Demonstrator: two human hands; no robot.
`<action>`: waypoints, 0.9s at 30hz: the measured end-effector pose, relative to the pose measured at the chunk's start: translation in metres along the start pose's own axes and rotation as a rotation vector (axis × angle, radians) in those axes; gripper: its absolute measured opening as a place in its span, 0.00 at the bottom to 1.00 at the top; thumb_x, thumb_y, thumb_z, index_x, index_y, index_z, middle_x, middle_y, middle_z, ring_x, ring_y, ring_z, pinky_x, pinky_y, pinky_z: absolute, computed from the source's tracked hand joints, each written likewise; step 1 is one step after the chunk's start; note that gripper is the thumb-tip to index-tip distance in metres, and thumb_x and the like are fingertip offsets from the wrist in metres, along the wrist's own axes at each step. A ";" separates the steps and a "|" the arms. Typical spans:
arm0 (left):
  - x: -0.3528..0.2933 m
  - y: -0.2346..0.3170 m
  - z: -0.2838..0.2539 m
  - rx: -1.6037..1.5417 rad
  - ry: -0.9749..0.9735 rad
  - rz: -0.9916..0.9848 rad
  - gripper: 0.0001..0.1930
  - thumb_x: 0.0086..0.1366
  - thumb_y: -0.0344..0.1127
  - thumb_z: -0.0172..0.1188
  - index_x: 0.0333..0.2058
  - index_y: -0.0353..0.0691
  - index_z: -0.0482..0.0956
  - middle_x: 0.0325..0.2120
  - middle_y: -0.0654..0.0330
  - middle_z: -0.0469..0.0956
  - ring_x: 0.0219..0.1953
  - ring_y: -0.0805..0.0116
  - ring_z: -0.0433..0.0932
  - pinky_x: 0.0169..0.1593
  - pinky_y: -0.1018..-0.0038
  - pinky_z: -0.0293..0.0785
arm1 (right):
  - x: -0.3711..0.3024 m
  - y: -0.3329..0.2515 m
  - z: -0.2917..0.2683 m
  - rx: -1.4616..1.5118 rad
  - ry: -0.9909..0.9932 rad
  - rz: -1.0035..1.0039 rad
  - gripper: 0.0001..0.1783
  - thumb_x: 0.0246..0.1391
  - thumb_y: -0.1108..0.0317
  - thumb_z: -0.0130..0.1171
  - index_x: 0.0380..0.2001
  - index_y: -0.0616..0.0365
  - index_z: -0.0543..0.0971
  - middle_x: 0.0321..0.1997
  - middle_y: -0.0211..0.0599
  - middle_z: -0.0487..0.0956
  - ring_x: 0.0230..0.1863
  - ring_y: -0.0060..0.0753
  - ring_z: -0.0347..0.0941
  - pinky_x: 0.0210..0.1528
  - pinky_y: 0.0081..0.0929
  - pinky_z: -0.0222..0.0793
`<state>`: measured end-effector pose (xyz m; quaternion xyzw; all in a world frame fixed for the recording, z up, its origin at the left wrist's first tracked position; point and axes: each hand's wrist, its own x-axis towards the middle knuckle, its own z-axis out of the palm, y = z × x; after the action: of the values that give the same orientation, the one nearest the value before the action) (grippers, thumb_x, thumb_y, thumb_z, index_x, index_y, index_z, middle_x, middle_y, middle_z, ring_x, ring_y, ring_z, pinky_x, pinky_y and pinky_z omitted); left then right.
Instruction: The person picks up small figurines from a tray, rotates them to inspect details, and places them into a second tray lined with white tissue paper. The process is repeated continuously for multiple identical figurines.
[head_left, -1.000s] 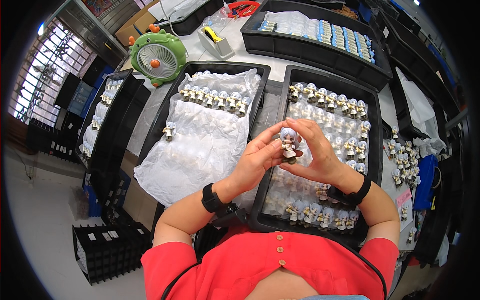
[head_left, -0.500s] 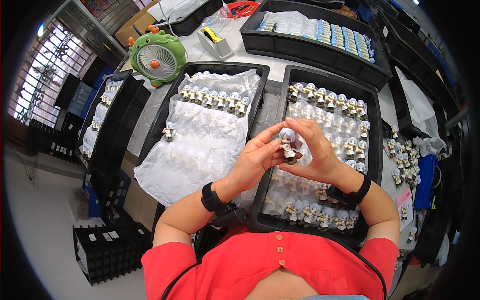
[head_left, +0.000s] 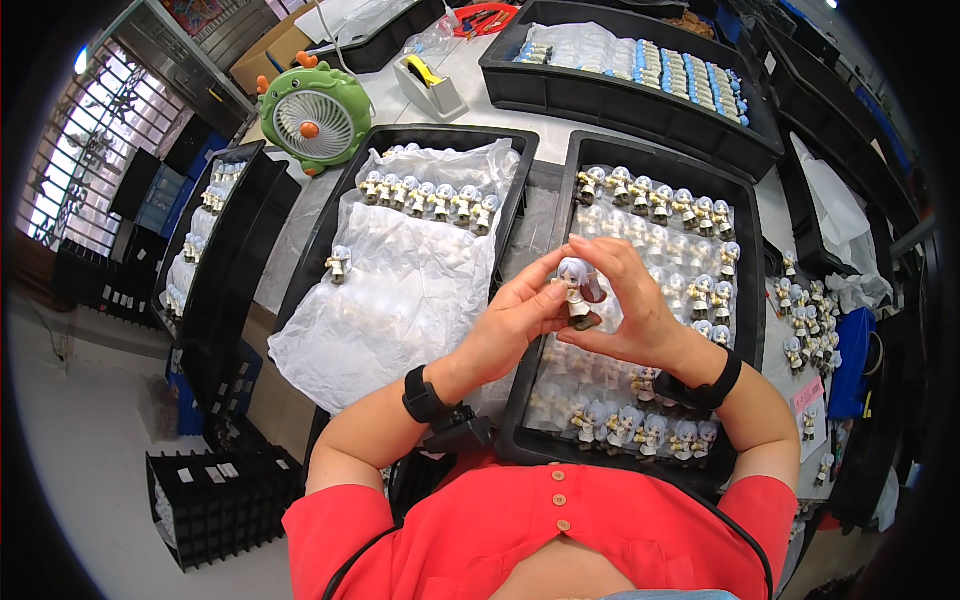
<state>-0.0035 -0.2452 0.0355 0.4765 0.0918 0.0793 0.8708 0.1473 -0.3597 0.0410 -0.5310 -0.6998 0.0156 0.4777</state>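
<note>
1. The small pale-lavender-haired, white-robed figurine (head_left: 575, 296) is between your hands, over the left side of the right-hand black rectangular plastic tray (head_left: 665, 154).
2. Long axis: near upright, head toward the far side, dark foot toward you, slight lean. Body runs crosswise to your fingers.
3. Your left hand (head_left: 522, 312) is nearer: thumb on the figurine's front, fingers behind it, a light pinch.
4. Your right hand (head_left: 645, 315) curves in a wide C: fingertips meet the left ones above the head, thumb just under the foot. Gap on the palm side. Can't tell if it bears any weight.
5. Left-hand black rectangular plastic tray (head_left: 455, 132) is beyond your left wrist, lined with crinkled, translucent white sheeting (head_left: 335, 350). A far row of white-and-lavender figurines (head_left: 430, 197) plus a lone white figurine (head_left: 339, 262) sit on top; blurred shapes show through.
6. Your right tray has a near row of pale-haired figurines (head_left: 650, 436) by your right forearm; cloudy film covers others.
7. Material read: figurine looks like smooth moulded plastic, rounded big head, narrow body, small foot. Probably top-heavy. Trays look rigid, with thick rims; sheeting looks limp.
</note>
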 end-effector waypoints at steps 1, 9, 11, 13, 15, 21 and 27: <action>0.000 -0.001 0.000 0.028 -0.017 0.020 0.27 0.70 0.37 0.45 0.65 0.40 0.49 0.48 0.52 0.72 0.48 0.60 0.76 0.51 0.68 0.73 | 0.000 0.000 0.000 0.010 -0.001 0.010 0.49 0.31 0.70 0.74 0.61 0.53 0.63 0.52 0.42 0.69 0.52 0.45 0.65 0.50 0.35 0.68; -0.001 -0.004 0.000 0.157 -0.044 0.058 0.35 0.66 0.38 0.54 0.65 0.39 0.45 0.46 0.53 0.73 0.47 0.65 0.76 0.50 0.70 0.72 | 0.001 0.002 0.001 -0.033 -0.010 -0.032 0.49 0.31 0.69 0.74 0.61 0.53 0.62 0.53 0.41 0.69 0.52 0.46 0.65 0.51 0.36 0.67; -0.001 -0.003 0.000 0.150 -0.035 0.043 0.35 0.66 0.38 0.56 0.64 0.39 0.46 0.46 0.54 0.73 0.47 0.66 0.76 0.50 0.71 0.72 | 0.001 0.002 0.002 -0.031 -0.020 -0.037 0.49 0.31 0.70 0.74 0.61 0.54 0.62 0.53 0.41 0.69 0.52 0.46 0.65 0.52 0.36 0.66; -0.002 -0.003 0.000 0.144 -0.029 0.030 0.35 0.65 0.38 0.57 0.64 0.39 0.47 0.45 0.56 0.73 0.46 0.69 0.75 0.49 0.72 0.72 | 0.002 0.001 0.001 -0.027 -0.027 -0.046 0.49 0.31 0.70 0.74 0.61 0.54 0.62 0.53 0.41 0.69 0.52 0.46 0.65 0.53 0.37 0.65; -0.002 -0.003 0.001 0.136 -0.027 0.019 0.34 0.65 0.37 0.58 0.63 0.40 0.48 0.44 0.58 0.72 0.45 0.73 0.74 0.48 0.75 0.71 | 0.002 0.001 0.001 -0.028 -0.036 -0.049 0.50 0.30 0.70 0.74 0.61 0.54 0.62 0.53 0.41 0.69 0.53 0.47 0.65 0.54 0.38 0.65; -0.003 -0.001 0.006 0.155 0.003 0.014 0.32 0.63 0.37 0.60 0.60 0.40 0.52 0.40 0.62 0.70 0.41 0.78 0.72 0.43 0.79 0.71 | 0.000 0.003 0.004 -0.015 -0.051 -0.053 0.50 0.29 0.71 0.74 0.60 0.55 0.62 0.54 0.40 0.69 0.54 0.48 0.64 0.55 0.39 0.64; -0.004 -0.001 0.010 0.208 0.044 0.056 0.28 0.61 0.32 0.61 0.56 0.41 0.57 0.40 0.64 0.67 0.40 0.80 0.70 0.42 0.81 0.70 | -0.002 0.003 0.005 0.003 -0.048 -0.053 0.49 0.29 0.72 0.73 0.60 0.54 0.63 0.60 0.37 0.67 0.56 0.47 0.64 0.55 0.38 0.66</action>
<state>-0.0051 -0.2546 0.0401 0.5648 0.1050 0.1041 0.8119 0.1456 -0.3574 0.0357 -0.5110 -0.7249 0.0169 0.4616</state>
